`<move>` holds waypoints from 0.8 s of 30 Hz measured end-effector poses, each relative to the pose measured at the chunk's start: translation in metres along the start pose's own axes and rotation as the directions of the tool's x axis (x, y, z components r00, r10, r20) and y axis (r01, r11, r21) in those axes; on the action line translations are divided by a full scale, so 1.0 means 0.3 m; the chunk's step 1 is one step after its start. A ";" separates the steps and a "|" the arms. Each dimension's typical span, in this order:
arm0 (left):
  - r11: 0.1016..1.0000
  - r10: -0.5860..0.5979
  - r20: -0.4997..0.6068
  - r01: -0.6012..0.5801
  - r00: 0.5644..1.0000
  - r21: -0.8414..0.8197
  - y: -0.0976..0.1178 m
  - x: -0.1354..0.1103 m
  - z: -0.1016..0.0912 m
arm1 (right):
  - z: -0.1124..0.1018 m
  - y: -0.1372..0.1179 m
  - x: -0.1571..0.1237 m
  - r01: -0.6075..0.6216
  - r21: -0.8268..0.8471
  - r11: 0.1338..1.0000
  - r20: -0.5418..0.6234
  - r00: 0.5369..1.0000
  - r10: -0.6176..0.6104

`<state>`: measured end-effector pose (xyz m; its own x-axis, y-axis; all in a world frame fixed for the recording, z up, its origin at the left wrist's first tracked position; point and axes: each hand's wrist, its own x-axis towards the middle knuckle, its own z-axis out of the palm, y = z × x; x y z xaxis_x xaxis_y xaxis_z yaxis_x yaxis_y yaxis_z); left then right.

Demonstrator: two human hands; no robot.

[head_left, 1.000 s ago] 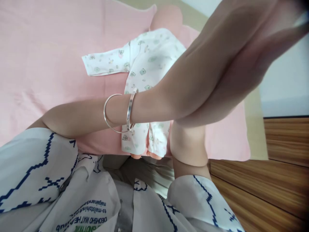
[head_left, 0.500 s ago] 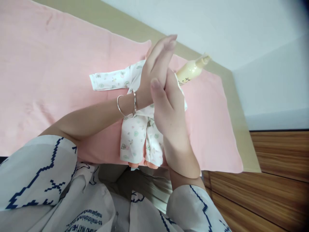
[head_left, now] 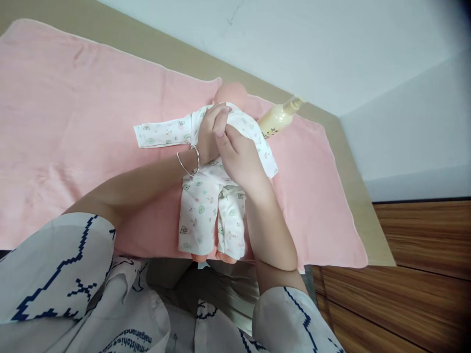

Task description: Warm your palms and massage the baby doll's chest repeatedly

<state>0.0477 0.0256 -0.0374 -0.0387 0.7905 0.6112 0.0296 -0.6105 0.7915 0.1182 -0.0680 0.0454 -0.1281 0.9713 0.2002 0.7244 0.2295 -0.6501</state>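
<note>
My left hand [head_left: 210, 131], with silver bangles [head_left: 192, 162] at its wrist, is pressed against my right hand [head_left: 241, 154] in a clasp. The right thumb lies across the left hand, and most of the right fingers are hidden between the two. Directly below them in view is a baby doll [head_left: 200, 215] in a white printed top and trousers. Its bare round head [head_left: 231, 94] points away from me and its feet towards me. One sleeve [head_left: 164, 133] stretches out to the left. Whether my hands touch the doll's top, I cannot tell.
A pale yellow pump bottle [head_left: 276, 120] lies or leans at the doll's upper right. Under everything is a pink blanket [head_left: 316, 196] on a beige table [head_left: 364, 230]. A white wall [head_left: 294, 44] borders the far side; wooden drawers [head_left: 423, 235] stand at the right.
Both hands have come down from above the doll to in front of its chest, now more folded together. The doll's head has come into view, and the camera view has shifted slightly.
</note>
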 end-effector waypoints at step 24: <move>0.994 -0.044 0.031 0.040 0.999 0.099 -0.056 -0.023 0.027 | 0.052 0.344 0.175 0.026 -0.228 0.973 -0.063 0.997 -0.042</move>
<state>0.0555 0.0308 -0.0549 -0.0090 0.8175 0.5759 0.1268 -0.5703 0.8116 0.1757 0.0076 -0.0226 -0.1154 0.9551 0.2728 0.8563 0.2348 -0.4600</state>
